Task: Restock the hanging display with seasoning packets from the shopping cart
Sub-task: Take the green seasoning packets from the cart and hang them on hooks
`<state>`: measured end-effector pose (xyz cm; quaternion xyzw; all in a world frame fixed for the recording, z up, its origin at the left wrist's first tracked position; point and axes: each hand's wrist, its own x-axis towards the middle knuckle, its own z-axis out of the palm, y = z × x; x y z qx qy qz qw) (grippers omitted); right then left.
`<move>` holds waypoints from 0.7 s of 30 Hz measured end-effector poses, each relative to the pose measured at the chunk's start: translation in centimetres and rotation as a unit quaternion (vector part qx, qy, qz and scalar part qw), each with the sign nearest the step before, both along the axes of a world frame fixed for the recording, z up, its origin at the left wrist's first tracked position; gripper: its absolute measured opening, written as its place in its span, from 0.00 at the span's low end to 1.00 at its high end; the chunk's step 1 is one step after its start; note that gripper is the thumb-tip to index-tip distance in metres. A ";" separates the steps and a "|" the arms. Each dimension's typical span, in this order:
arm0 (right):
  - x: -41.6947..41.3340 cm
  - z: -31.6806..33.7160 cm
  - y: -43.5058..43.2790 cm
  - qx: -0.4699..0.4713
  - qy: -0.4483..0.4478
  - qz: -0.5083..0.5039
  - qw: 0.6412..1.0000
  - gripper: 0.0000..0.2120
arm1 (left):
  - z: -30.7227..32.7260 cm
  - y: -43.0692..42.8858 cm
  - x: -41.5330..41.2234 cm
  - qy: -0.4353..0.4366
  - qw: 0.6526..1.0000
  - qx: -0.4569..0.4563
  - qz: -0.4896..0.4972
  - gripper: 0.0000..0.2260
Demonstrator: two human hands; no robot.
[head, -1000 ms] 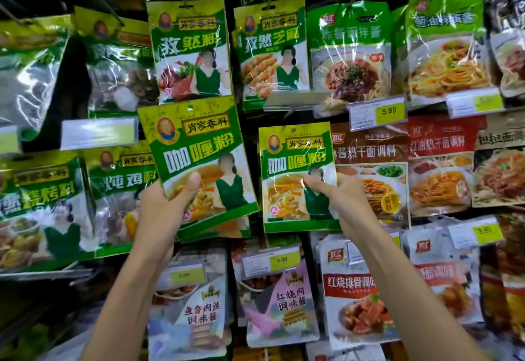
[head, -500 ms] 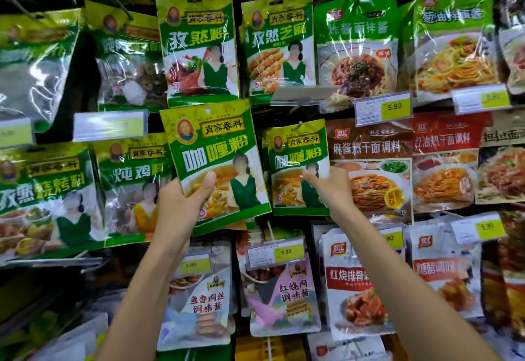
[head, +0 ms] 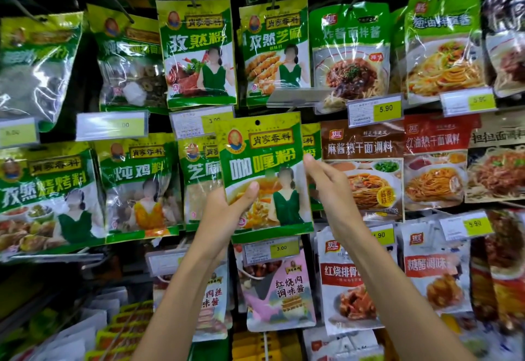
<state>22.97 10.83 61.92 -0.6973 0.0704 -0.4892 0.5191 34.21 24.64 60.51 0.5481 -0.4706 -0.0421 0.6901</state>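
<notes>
A green and yellow curry powder packet is upright in front of the middle row of the hanging display, its punched hole at the top. My left hand grips its lower left corner, thumb on the front. Behind it, only a green sliver of the hanging curry powder packet of the same kind shows. My right hand pinches that sliver at the right edge of the held packet, fingertips touching both. The peg for this row is hidden behind the held packet.
Green seasoning packets hang left and above, among them a sesame packet right beside the held one. Noodle sauce packets hang to the right. A price tag and a clear tag holder jut out just above. Pink packets hang below.
My left hand has carried the curry powder packet to the right and slightly up, so it now covers the hanging one. My right hand has stayed at that packet's right edge.
</notes>
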 end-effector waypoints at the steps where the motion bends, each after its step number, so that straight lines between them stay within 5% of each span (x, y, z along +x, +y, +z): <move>1: 0.2 0.2 0.2 0.002 0.019 0.011 1.000 0.20 | 0.0 -0.4 -0.5 0.007 1.000 0.005 -0.013 0.10; 4: 0.5 0.4 0.0 0.018 0.018 0.021 0.999 0.26 | 0.1 -1.2 -1.8 0.013 1.000 0.015 -0.014 0.09; 8: 0.0 0.2 -1.0 0.049 0.004 0.031 0.998 0.18 | 1.5 -0.6 -1.6 -0.136 0.973 0.007 0.189 0.08; 10: -0.2 0.0 -1.7 0.055 0.009 0.021 0.998 0.17 | 3.2 0.2 -0.7 -0.232 0.913 -0.075 0.327 0.05; 12: -0.2 -0.3 -2.3 0.063 0.014 0.010 0.998 0.17 | 5.1 0.6 0.7 -0.340 0.812 -0.128 0.457 0.08; 15: -0.2 -0.2 -3.2 0.073 0.023 0.002 0.997 0.19 | 7.3 0.2 2.9 -0.449 0.689 -0.113 0.557 0.11; 21: 0.5 1.5 -4.1 0.075 0.040 -0.017 0.996 0.24 | 7.7 -0.6 6.2 -0.510 0.646 -0.015 0.567 0.16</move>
